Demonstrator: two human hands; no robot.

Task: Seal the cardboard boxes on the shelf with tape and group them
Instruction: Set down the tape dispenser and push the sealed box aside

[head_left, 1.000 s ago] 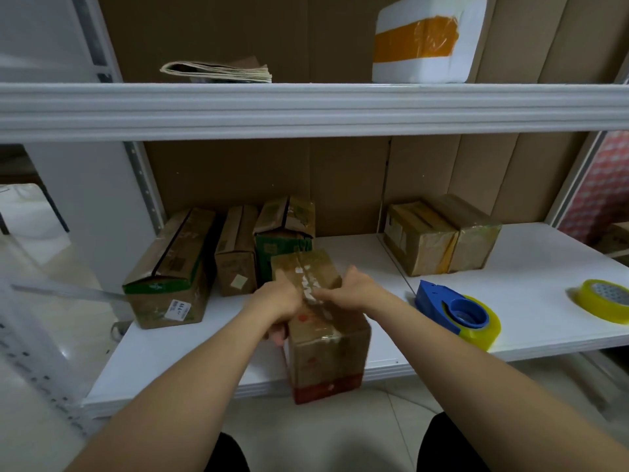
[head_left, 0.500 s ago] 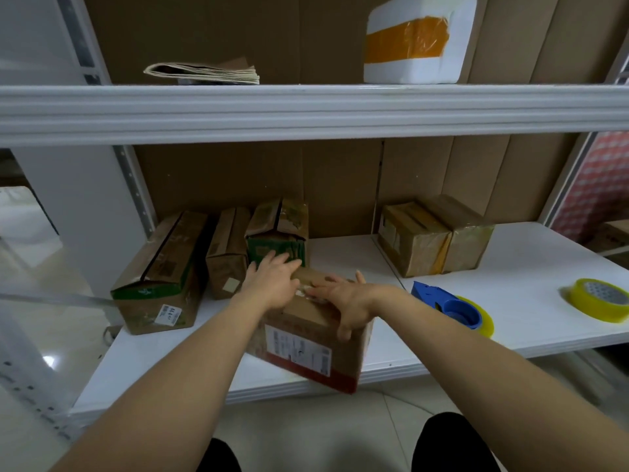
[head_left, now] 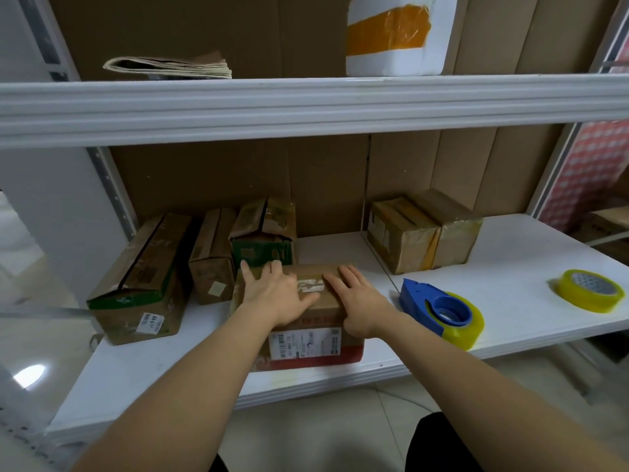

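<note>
Two forearms reach from 6 o'clock to a cardboard box (head_left: 308, 330) at the front edge of the lower shelf (head_left: 531, 277). The left hand (head_left: 277, 292) and right hand (head_left: 360, 301) lie flat and open on its top, fingers spread, either side of a strip of torn tape (head_left: 310, 285); a white label and red band face the viewer. At 3 o'clock of the box, a blue tape dispenser (head_left: 439, 308) lies just beside it, a loose yellow tape roll (head_left: 590, 290) well apart. At 10 o'clock stand three unsealed boxes (head_left: 204, 264), one touching the held box's far edge. At 1 o'clock sit two taped boxes (head_left: 425, 229). On the upper shelf (head_left: 306, 103): folded paper (head_left: 170, 67) and a white foam box (head_left: 394, 34).
</note>
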